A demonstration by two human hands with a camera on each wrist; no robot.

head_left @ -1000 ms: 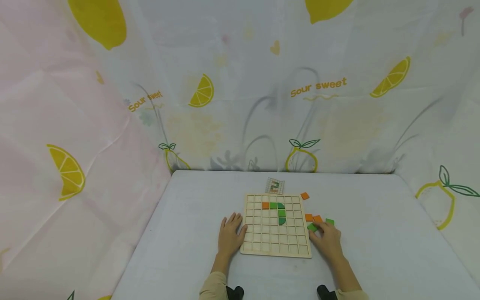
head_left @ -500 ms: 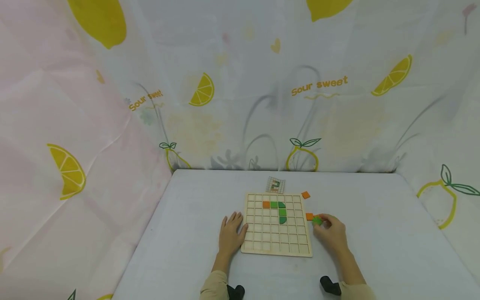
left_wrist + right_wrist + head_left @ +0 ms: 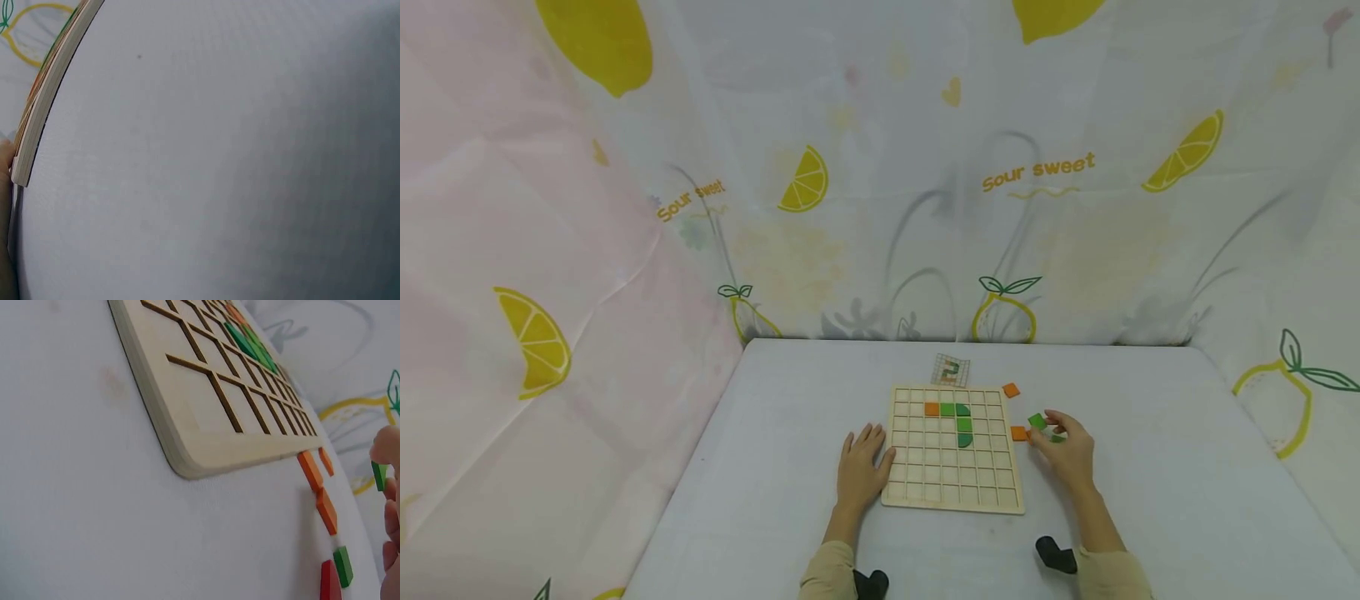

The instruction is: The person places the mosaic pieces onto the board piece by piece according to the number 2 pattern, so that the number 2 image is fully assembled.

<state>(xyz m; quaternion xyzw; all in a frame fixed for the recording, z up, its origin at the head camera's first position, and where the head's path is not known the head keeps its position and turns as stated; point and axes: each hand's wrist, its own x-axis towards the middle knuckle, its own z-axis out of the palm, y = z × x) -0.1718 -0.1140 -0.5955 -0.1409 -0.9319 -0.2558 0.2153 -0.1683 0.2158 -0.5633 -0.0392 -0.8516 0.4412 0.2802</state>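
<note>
My right hand [image 3: 1066,454] pinches a green square tile [image 3: 1037,421] between thumb and fingertips, beyond the right edge of the wooden grid board [image 3: 925,475]. In the right wrist view the held green tile [image 3: 379,475] shows under the thumb, raised off the table. My left hand [image 3: 861,467] lies at the board's left edge, fingers extended and thumb along the rim. Set in the grid are an orange tile [image 3: 932,409], light green squares [image 3: 964,425] and dark green rounded pieces [image 3: 965,440], forming a bent line.
Loose orange tiles [image 3: 1018,433] lie right of the board, one orange tile [image 3: 1011,390] near its far corner. In the right wrist view a green tile [image 3: 343,567] and a red piece [image 3: 330,581] lie nearby. A pattern card [image 3: 951,370] sits behind the board.
My right hand has taken the green tile from beside the board's right edge and moved it away and slightly right. The left hand and board stay put.
</note>
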